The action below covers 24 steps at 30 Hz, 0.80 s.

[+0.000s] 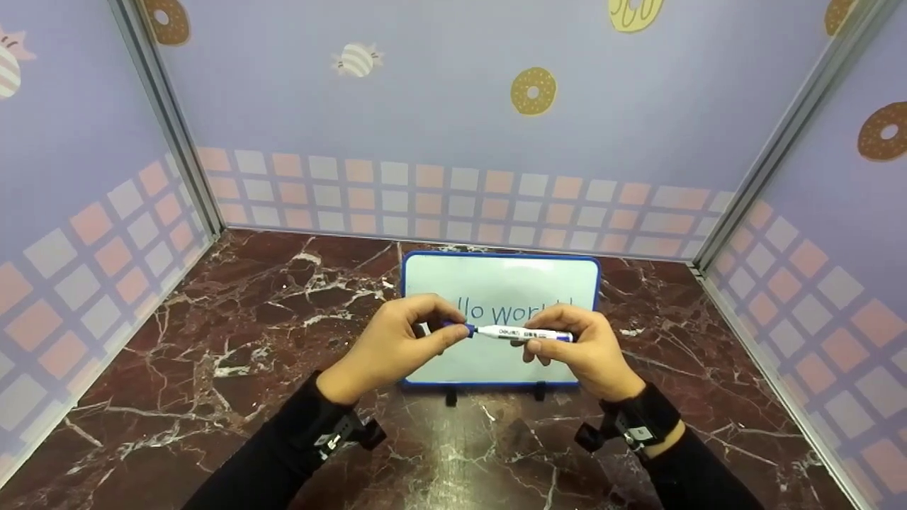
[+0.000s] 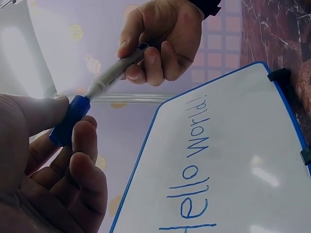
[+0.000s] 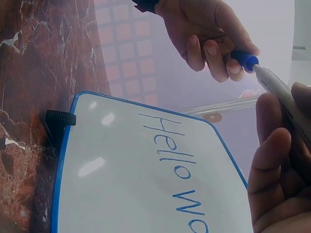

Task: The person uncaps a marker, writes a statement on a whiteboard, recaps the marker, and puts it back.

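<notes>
A white marker with a blue end is pinched between the thumb and fingers of my right hand, pointing left. My left hand grips its blue marker cap between thumb and fingers. The marker's tip meets the cap's mouth; how far it reaches inside cannot be told. Behind both hands stands a whiteboard with a blue frame, bearing "Hello world!" in blue handwriting. In the head view my left hand covers the start of the writing, while the right wrist view shows that part plainly.
The whiteboard stands on black feet on a dark red marbled table. Patterned lilac panels enclose the back and both sides, joined by metal corner posts. Black wrist cameras sit on both wrists.
</notes>
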Available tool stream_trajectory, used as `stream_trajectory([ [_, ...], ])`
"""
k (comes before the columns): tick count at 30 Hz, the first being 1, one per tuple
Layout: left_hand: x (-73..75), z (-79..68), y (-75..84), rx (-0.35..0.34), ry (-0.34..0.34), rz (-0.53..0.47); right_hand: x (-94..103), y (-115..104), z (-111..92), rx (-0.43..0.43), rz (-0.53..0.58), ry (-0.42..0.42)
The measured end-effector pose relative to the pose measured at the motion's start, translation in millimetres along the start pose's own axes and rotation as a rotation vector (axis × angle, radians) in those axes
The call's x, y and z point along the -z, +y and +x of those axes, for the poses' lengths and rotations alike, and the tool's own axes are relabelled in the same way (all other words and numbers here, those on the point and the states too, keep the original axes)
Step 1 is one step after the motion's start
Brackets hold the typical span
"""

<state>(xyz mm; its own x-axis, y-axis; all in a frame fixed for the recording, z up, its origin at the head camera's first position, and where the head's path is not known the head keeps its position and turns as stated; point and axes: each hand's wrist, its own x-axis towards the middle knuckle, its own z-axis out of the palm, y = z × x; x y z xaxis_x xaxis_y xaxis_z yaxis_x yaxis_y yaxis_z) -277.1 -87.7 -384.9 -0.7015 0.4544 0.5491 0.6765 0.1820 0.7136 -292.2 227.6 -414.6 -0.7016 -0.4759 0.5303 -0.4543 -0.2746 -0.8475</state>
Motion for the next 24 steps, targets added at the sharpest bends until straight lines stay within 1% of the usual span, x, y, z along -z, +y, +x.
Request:
stream_trajectory([
  [8,-4.4,0.0,0.0,-0.004,0.001,0.016,0.9,4,-1,0.002,-0.002,-0.024],
  [12,-6.2,0.4,0.6,-0.013,0.002,0.031,0.1,4,-2,-0.006,-0.009,-0.019],
  [21,-11.2,-0.5,-0.1,-0.073,0.027,0.077,-5.6,1,-1,0.022,-0.071,-0.02],
  [24,-13.5,-0.8,1.3,-0.087,0.037,0.085,-8.1,-2,-2,0.023,-0.1,-0.007],
])
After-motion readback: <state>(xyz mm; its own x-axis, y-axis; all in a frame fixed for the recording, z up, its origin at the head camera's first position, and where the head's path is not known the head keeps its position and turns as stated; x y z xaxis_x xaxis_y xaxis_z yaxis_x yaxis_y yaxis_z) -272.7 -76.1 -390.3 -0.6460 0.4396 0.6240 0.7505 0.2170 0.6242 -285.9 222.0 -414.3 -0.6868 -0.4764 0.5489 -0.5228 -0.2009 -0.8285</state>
